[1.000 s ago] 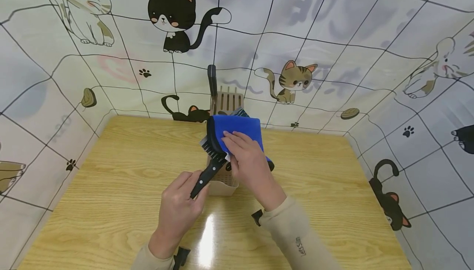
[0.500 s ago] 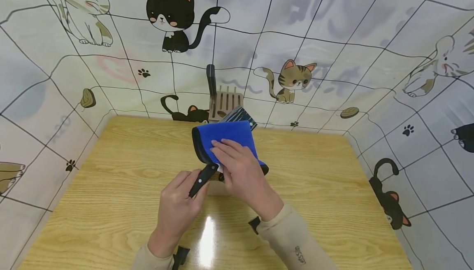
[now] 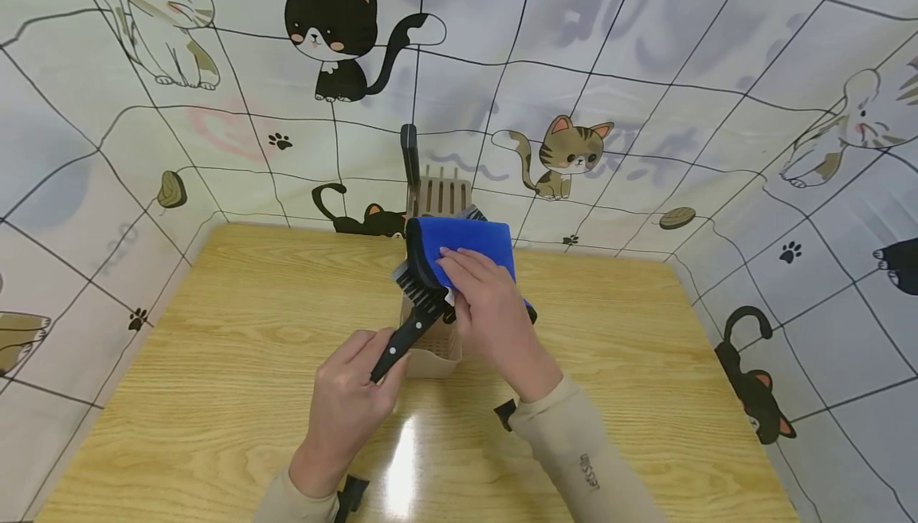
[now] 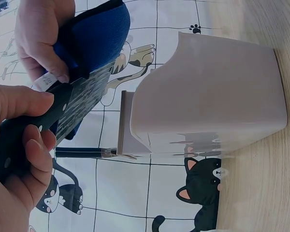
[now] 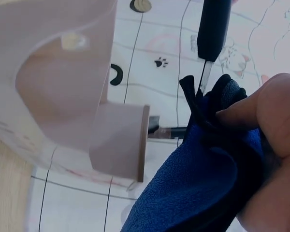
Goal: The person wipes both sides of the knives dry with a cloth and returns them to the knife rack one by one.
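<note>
My left hand (image 3: 353, 383) grips the black riveted handle (image 3: 402, 346) of a broad knife, held up over the table and pointing away to the right. The blade (image 4: 87, 94) has a streaky, patterned face. A folded blue cloth (image 3: 469, 237) with black edging lies over the blade, which shows at both sides of it in the head view. My right hand (image 3: 495, 312) holds the cloth against the blade, its thumb on the near side in the right wrist view. The cloth hides much of the blade.
Behind and below the knife, a beige knife holder (image 3: 430, 365) with a slotted upper part (image 3: 446, 194) stands on the wooden table (image 3: 287, 292). Another black-handled knife (image 3: 409, 152) stands upright in it. Cat-patterned sheeting (image 3: 610, 21) surrounds the table at back and sides.
The cloth slid along the blade toward the handle, baring the far end, then went back up toward the tip with my right hand. My left hand and the handle stayed nearly still.
</note>
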Demonstrator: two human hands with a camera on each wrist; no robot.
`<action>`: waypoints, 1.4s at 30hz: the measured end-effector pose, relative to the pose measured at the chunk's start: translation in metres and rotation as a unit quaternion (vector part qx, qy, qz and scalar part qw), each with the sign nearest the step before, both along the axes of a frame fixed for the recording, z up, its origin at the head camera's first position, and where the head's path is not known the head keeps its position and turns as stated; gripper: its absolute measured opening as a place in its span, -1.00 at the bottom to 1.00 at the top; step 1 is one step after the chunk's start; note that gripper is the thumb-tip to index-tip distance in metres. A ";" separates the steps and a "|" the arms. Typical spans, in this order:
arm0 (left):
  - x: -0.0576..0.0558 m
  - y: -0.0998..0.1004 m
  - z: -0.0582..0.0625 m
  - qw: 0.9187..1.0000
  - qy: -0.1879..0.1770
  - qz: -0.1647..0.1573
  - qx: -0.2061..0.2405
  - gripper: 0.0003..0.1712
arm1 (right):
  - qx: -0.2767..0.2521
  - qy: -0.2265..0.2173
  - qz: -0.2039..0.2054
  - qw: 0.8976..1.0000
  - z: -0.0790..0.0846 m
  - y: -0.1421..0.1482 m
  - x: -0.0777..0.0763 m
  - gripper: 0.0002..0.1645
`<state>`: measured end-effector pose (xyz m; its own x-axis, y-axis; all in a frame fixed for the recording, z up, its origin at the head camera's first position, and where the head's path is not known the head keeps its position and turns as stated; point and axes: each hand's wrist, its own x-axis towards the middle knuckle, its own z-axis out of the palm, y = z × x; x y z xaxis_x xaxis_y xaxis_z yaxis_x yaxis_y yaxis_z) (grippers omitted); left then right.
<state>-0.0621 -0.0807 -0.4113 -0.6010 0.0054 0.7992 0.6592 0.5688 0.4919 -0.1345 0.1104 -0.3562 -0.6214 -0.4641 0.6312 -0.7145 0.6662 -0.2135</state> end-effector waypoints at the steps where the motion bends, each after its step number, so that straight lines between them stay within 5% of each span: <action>1: 0.000 0.000 0.000 1.000 -0.003 0.001 -0.002 -0.81 | -0.001 -0.003 -0.005 1.000 0.000 0.001 -0.002 -0.57; 23: 0.004 -0.001 0.001 1.000 -0.003 0.008 -0.012 -0.81 | -0.019 -0.036 -0.054 0.998 -0.002 0.024 -0.030 -0.51; 33: 0.006 -0.001 0.001 1.000 -0.007 0.007 -0.011 -0.80 | -0.032 -0.056 -0.082 0.995 -0.005 0.030 -0.032 -0.51; 42: 0.002 0.001 0.000 1.000 0.002 0.006 -0.001 -0.79 | -0.030 -0.043 -0.066 0.996 -0.007 0.029 -0.025 -0.53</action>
